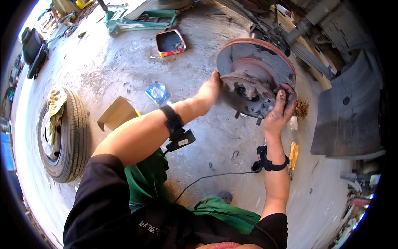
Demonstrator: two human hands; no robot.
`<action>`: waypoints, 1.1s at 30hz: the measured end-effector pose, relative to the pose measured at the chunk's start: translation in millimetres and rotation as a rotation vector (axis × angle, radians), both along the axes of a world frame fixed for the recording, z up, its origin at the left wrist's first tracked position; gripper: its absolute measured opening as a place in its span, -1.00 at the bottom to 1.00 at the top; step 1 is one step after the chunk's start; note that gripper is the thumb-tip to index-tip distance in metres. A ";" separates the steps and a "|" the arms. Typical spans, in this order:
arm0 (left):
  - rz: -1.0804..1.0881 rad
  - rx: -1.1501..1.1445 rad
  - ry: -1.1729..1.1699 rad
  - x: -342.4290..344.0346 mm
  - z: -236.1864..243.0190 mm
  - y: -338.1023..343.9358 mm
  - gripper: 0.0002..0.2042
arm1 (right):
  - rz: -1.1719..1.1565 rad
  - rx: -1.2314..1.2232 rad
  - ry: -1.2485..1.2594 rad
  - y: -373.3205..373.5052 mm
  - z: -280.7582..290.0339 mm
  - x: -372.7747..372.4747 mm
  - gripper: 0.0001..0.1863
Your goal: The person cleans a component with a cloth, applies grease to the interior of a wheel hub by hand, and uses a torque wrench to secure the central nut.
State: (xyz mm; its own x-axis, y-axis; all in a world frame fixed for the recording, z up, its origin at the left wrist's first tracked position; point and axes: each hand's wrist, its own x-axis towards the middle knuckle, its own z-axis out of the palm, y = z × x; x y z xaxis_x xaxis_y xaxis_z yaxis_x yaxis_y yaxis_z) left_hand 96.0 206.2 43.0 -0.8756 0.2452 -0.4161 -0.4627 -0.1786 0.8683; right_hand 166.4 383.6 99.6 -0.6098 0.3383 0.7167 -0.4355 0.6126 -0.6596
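Between my two hands is a brake disc with its wheel hub, grey on the face with a rust-red rim and dark grease round the hub's hollow centre. Studs stick out from the near side of the hub flange. My left hand grips the flange's left edge, its thumb up and the other fingers hidden behind it. On the right edge my right hand is closed round the flange, its fingertips black with grease. The assembly is tilted, with the wide disc on the far side.
A tyre with a cloth on it stands at the left. A cardboard box, a blue-and-clear packet and a red-edged tray lie on the floor. The vehicle's axle and a black mudflap are at the right.
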 end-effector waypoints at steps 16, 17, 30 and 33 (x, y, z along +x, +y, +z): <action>-0.312 -0.256 -0.270 -35.4 -37.1 -60.7 -0.36 | -0.097 0.470 0.060 12.7 8.8 -7.0 -0.81; -0.381 -0.454 -0.184 -39.8 -48.2 -66.7 -0.42 | -0.152 0.660 0.148 19.5 9.4 -8.6 -0.82; -1.453 -1.070 0.556 100.2 -121.4 -29.1 -0.22 | -0.279 0.241 -0.707 113.7 -125.6 107.1 -0.72; -1.622 -1.161 0.524 110.0 -112.6 -18.5 -0.29 | 0.039 0.569 -1.293 79.4 -175.4 141.4 -0.63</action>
